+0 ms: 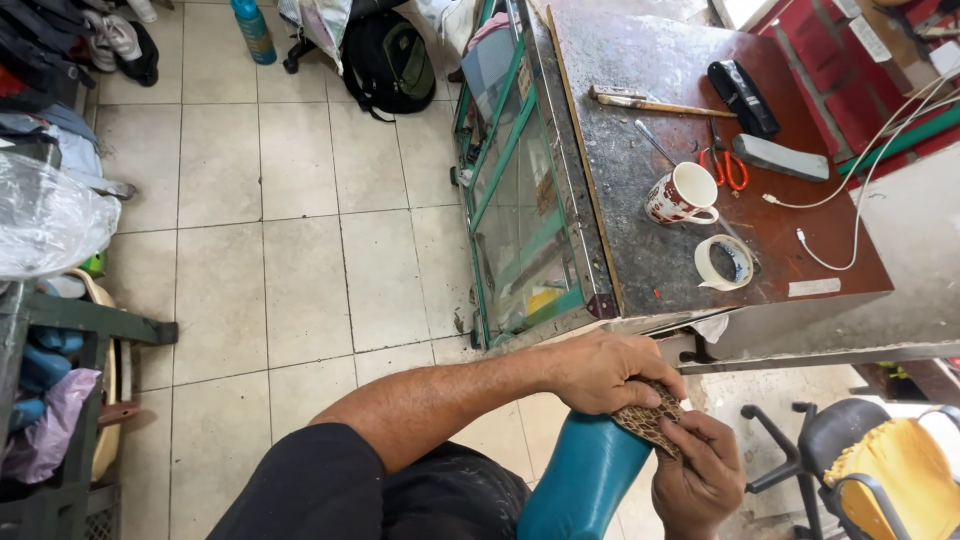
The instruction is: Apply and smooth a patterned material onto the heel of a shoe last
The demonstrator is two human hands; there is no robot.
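Fingers [655,375] of my left hand [605,370] curl closed over the top of a small piece of tan, scale-patterned leather [650,415], pressing it down onto the rounded end of a teal, smooth cylindrical form [585,475]. My right hand [700,475] grips the same leather piece from below, its fingers closed around the lower edge, so the leather sits pinched between both hands, low in the view and just in front of my lap. The teal form rises from between my knees and touches the leather from underneath.

Just beyond my hands stands a worn table [800,250] with a scuffed reddish-brown top, its near edge close above my left hand. On it, nearest me, lies a roll of pale tape [712,270], and just behind that a white mug with a red pattern [680,193]. Further back lie red-handled scissors [728,165], a grey sharpening block [780,157], a black stapler-like tool [742,95] and a wooden-handled brush [650,102]. White cables [850,190] trail across the right side. A green-framed glass cabinet [515,190] leans against the table's left edge. The floor [280,250] is pale tile, with a black backpack [385,62] and a blue bottle [253,30] well apart at the far end. A black chair with a yellow cushion [895,465] stands to my right.
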